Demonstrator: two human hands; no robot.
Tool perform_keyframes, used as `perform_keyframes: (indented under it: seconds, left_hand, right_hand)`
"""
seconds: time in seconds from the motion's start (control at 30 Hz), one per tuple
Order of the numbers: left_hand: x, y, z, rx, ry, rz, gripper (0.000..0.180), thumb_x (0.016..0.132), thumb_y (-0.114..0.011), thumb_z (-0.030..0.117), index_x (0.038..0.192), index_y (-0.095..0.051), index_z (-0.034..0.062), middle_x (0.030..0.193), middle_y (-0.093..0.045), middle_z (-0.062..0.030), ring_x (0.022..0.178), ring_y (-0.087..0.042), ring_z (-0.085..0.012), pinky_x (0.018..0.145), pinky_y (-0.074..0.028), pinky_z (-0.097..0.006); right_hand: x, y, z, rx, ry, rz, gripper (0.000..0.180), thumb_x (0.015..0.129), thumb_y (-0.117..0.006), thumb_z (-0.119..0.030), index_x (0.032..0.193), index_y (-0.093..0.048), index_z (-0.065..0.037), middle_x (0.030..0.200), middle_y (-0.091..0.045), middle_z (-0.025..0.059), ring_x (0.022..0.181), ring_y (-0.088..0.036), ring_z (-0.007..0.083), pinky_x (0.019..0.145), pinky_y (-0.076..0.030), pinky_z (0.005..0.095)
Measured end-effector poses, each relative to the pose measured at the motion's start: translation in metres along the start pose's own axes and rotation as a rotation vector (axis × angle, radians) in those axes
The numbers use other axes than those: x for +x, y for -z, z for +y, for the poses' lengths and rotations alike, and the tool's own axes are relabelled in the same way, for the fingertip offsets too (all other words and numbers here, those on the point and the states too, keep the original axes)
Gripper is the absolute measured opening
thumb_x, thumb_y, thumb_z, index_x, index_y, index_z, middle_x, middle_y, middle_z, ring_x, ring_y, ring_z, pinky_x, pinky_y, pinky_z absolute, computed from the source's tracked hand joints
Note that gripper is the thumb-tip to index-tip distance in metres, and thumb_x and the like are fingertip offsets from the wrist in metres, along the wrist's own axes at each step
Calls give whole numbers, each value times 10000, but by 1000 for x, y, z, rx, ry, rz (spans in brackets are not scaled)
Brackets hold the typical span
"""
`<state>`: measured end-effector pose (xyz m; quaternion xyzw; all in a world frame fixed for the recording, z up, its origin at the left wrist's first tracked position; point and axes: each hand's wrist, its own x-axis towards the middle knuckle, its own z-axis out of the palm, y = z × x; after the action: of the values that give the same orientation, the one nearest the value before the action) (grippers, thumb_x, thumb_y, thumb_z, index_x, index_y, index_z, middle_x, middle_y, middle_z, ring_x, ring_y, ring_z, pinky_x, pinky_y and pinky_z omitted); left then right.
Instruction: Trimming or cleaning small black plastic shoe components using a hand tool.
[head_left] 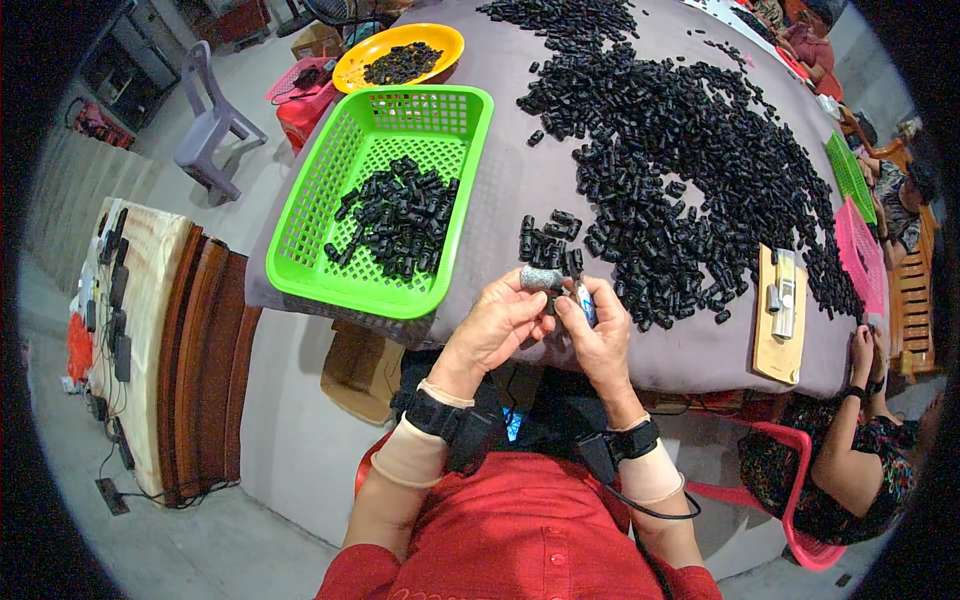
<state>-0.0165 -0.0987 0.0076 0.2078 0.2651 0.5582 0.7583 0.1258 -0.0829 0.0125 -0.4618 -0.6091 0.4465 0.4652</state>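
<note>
My left hand (490, 328) is closed at the table's near edge, pinching a small black part (553, 298) that its fingers mostly hide. A grey speckled sleeve or wrap (541, 278) seems to cover its forefinger. Close beside it, my right hand (602, 338) is closed round a slim tool with a blue and white handle (586, 303). The tool's tip points away from me, near the left fingertips; its exact kind cannot be made out. Just beyond both hands lies a small group of short black cylindrical parts (549, 238).
A green basket (285, 265) of black parts stands left, before a yellow tray (453, 48). A large heap of black parts (660, 180) spreads over the grey-covered table (500, 190). On the right lie a wooden board (778, 350) and pink basket (858, 255); a person (850, 450) sits nearby.
</note>
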Motion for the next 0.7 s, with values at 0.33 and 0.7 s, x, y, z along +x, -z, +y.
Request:
perform_keyframes:
  seconds: [0.33, 0.7]
  left_hand:
    - [1, 4, 5, -24, -15, -40, 224, 827, -563, 20, 1051, -558, 35, 855, -598, -52, 632, -566, -110, 542, -471, -211]
    - [2, 5, 2, -17, 33, -54, 195, 822, -575, 28, 1017, -579, 36, 823, -616, -64, 648, -594, -130, 544, -485, -225]
  right_hand:
    - [-1, 1, -2, -1, -25, 7, 176, 777, -649, -118, 901, -562, -27, 655, -521, -50, 585, -418, 21, 503, -354, 195]
    - [0, 1, -7, 40, -15, -56, 169, 788, -637, -108, 917, -570, -22, 705, -571, -32, 614, -461, 20, 532, -390, 191]
